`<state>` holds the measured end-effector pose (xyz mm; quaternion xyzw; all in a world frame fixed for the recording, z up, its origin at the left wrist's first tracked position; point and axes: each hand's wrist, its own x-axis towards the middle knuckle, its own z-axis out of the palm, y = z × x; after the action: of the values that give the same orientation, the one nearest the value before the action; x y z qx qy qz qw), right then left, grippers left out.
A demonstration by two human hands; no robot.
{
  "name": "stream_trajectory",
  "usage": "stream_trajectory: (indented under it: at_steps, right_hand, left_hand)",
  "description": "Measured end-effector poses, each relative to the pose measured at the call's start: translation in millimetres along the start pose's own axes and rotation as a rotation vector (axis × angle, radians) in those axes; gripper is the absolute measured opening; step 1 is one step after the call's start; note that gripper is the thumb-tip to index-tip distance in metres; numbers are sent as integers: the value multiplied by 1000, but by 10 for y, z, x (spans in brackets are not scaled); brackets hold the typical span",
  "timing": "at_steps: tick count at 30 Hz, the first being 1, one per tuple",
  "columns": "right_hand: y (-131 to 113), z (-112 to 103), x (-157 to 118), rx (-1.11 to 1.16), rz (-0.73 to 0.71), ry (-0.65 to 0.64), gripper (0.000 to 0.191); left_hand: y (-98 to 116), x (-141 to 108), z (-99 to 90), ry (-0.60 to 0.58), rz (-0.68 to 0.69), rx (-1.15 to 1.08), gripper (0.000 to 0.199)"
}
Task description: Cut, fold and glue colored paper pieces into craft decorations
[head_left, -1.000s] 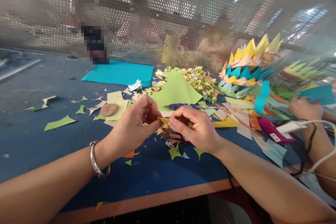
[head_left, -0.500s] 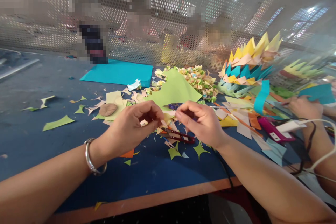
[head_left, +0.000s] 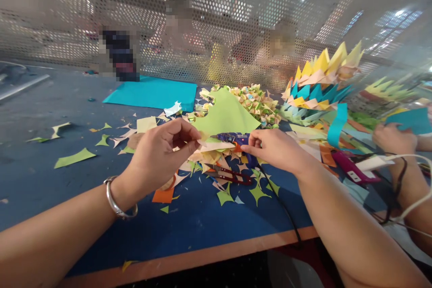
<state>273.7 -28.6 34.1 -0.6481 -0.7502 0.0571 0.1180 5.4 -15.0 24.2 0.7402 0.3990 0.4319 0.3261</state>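
Observation:
My left hand (head_left: 165, 150) pinches a small pale yellow piece of paper (head_left: 204, 136) between thumb and fingertips. The nozzle of a blue glue gun (head_left: 231, 137) points toward that piece. Curled at the rear of the gun, by its orange trigger, is my right hand (head_left: 278, 147), with thumb and fingers closed on it; part of the grip is hidden. Pale paper scraps lie under the gun. Nearer me are dark red thread snips (head_left: 232, 175) among green offcuts (head_left: 259, 192). A large green sheet (head_left: 224, 114) lies just behind the gun.
Behind are a blue-green sheet (head_left: 151, 93), a heap of small folded paper pieces (head_left: 254, 101) and a tiered paper-petal form (head_left: 319, 85). At right, another person's hand (head_left: 394, 139) holds blue paper near a magenta device (head_left: 354, 166). A black cord (head_left: 283, 209) crosses the table edge.
My right hand has moved right, away from the left hand, onto the glue gun. My left hand has shifted slightly left and up, still pinching the paper piece.

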Motion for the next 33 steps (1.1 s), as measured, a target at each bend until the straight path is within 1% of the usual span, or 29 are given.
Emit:
stream_trajectory:
  at_steps: [3,5,7,9,11,13,16,18,21,24,26,28,30,33]
  right_hand:
    - [30,28,5,-39,44,-57,37]
    - [53,52,25,-27,36,-83,38]
    - [87,72,61,27,21,-95,36]
    - [129,82,107,132,38,-99,31]
    - [162,78,148,311,81,-113,28]
    - [172,63,171,551,156,-116,25]
    - [143,21,172,921,262,-65,25]
    - [111,-18,161,1116,292,-21,26]
    - [70,-78,144,1324,306,10,24]
    - [35,-124,134,1523,293,-64,23]
    - [9,-140,126,1610,248,-121,22]
    - [-17,-145,117,1628,180,-144,22]
    - [-42,-141,107,1622,117,-142,23]
    - [-74,-126,92,1620,64,-123,24]
  left_hand:
    - [-13,0,-3,-16,-6,17,7]
    - [-26,-1,-6,-30,-3,22,7]
    - [-34,-3,-8,-35,1,18,7]
    - [-31,-7,-9,-24,4,9,7]
    - [-15,-11,-13,8,2,-6,6]
    - [9,-14,-24,64,1,-15,7]
    - [46,-10,-54,140,-5,-12,9]
    - [61,0,-76,152,-27,-1,8]
    - [66,22,-91,150,-69,-15,6]
    - [43,45,-81,144,-87,-77,6]
    - [11,58,-69,128,-101,-104,6]
    - [-29,68,-58,113,-113,-119,7]
    - [-64,74,-50,116,-107,-130,8]
    - [-82,76,-37,133,-94,-140,11]
